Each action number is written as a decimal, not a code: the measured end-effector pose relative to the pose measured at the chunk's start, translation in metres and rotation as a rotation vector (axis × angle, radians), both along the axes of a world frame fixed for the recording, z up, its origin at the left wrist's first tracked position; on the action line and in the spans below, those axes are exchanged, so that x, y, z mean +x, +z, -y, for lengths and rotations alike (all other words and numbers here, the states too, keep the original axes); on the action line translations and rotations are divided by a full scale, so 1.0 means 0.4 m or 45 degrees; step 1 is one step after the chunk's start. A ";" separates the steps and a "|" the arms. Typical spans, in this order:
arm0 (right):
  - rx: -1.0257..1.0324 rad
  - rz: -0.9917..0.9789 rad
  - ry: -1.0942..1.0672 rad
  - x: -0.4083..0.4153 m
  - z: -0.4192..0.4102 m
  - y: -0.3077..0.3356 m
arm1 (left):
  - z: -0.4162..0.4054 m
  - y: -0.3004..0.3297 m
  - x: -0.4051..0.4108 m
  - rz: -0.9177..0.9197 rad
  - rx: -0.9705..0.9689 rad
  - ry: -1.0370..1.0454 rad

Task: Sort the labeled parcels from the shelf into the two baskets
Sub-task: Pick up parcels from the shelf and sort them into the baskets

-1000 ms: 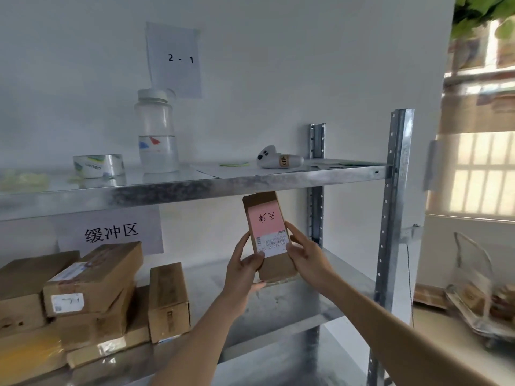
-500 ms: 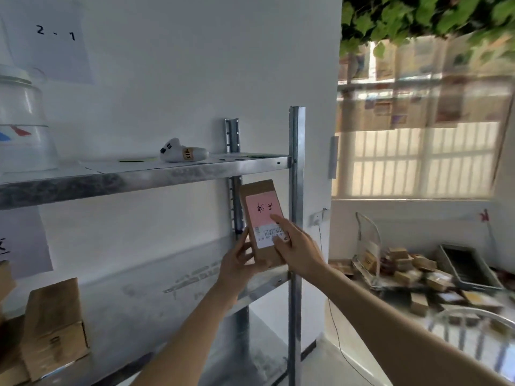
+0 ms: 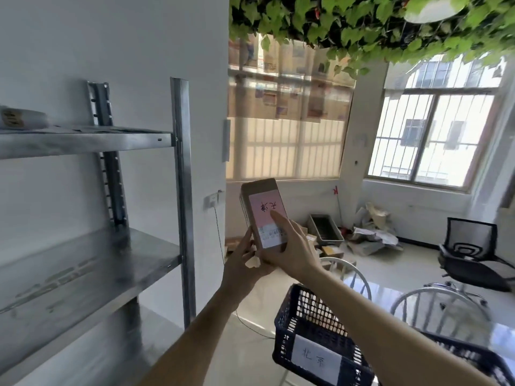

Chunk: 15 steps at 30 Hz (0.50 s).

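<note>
A small brown cardboard parcel (image 3: 257, 190) with a pink handwritten label stands upright in the air, right of the metal shelf (image 3: 83, 263). My left hand (image 3: 242, 267) grips its lower left side from below. My right hand (image 3: 292, 249) holds its lower right, fingers lying across the label. Below my right forearm sits a dark mesh basket (image 3: 306, 330) with a white label on its front wall. A second dark basket (image 3: 482, 358) shows partly at the lower right, behind my arm.
The shelf's steel post (image 3: 182, 190) stands just left of the parcel. A glass table (image 3: 459, 324) carries the baskets. Farther back are a grey bin (image 3: 327, 232), loose boxes and paper on the floor, and a black office chair (image 3: 471, 254).
My view has swung right, away from the shelf. Both hands have carried the parcel out past the shelf post, and the labelled basket has come into view below.
</note>
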State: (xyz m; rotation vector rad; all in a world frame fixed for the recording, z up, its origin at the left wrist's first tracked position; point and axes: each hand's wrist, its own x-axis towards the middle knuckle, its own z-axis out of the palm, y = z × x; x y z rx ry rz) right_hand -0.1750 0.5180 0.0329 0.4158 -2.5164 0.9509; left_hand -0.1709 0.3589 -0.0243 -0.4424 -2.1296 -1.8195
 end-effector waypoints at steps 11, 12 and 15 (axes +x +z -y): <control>-0.039 0.060 -0.471 0.030 -0.567 -0.022 | -0.540 0.005 -0.104 -0.007 -0.310 -0.321; -0.038 0.067 -0.508 0.031 -0.628 -0.029 | -0.599 0.006 -0.109 -0.028 -0.363 -0.318; -0.016 0.106 -0.609 0.035 -0.819 -0.053 | -0.777 -0.010 -0.133 -0.114 -0.534 -0.279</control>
